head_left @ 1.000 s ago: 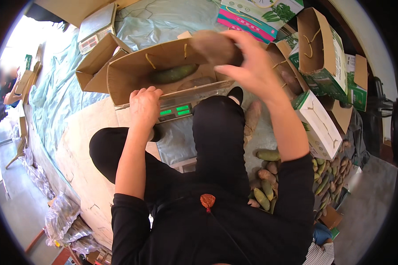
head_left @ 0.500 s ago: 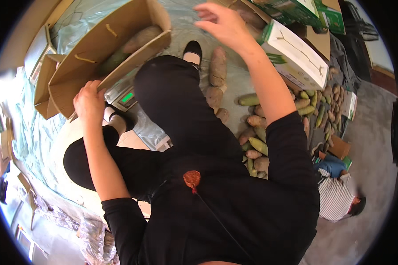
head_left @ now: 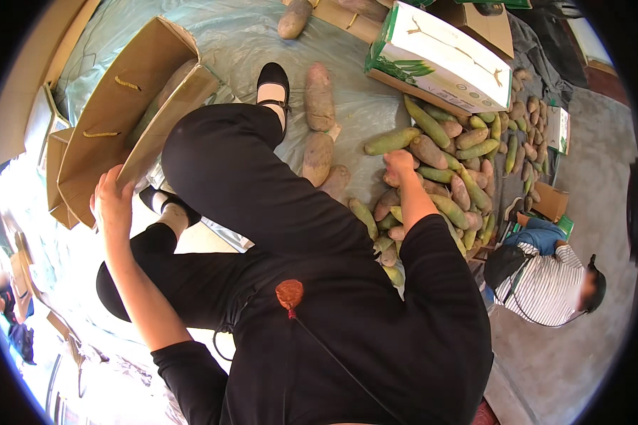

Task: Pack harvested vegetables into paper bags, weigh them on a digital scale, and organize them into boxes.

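head view: left hand (head_left: 112, 202) grips stiff, light cardboard box (head_left: 113, 120) edge; right hand (head_left: 398, 163) closes around a firm, heavy-looking green-brown fruit (head_left: 392, 178), mid-body.

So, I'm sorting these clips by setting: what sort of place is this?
Probably a produce packing or sorting spot, worked on the floor. A heap of green and brown fruit lies on a plastic sheet, with open cardboard boxes and a printed carton around it.

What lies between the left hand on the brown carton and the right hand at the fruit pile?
In the head view, the person's own black-trousered knee lies between the left hand and the right hand.
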A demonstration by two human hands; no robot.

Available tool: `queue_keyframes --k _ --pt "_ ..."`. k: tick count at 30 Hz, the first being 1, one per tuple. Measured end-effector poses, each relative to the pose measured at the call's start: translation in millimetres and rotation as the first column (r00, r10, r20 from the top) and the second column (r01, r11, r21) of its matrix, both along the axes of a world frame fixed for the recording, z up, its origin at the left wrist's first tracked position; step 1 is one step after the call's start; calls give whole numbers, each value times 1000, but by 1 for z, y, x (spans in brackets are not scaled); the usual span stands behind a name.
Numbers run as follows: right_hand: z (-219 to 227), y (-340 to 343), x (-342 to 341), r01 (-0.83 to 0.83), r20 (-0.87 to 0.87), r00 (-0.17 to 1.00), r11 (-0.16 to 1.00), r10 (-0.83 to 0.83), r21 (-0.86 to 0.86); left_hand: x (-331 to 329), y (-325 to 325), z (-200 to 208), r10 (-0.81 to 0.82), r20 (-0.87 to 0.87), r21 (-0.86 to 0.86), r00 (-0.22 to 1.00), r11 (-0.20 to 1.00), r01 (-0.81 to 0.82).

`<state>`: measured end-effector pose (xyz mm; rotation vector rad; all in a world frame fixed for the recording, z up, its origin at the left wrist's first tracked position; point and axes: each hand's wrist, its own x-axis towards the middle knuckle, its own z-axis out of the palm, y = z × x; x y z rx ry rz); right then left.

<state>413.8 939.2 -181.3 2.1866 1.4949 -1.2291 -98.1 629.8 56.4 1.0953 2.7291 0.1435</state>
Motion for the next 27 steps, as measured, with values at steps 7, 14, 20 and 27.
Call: queue_keyframes --k 7,14,20,27 --pt "1 -6 -11 -349 398 880 921 259 171 -1 -10 37 63 -88 -304 994 949 -87" --pt "2 18 -39 -993 572 63 109 818 -48 -3 -26 50 50 -106 -358 993 930 -85" --pt "-33 25 -36 -984 508 -106 -18 855 -175 -14 -50 22 -21 -171 -311 985 950 -33" --pt "-34 34 -30 -989 522 -100 -28 847 -144 -10 -50 23 -56 -204 -246 977 969 5"
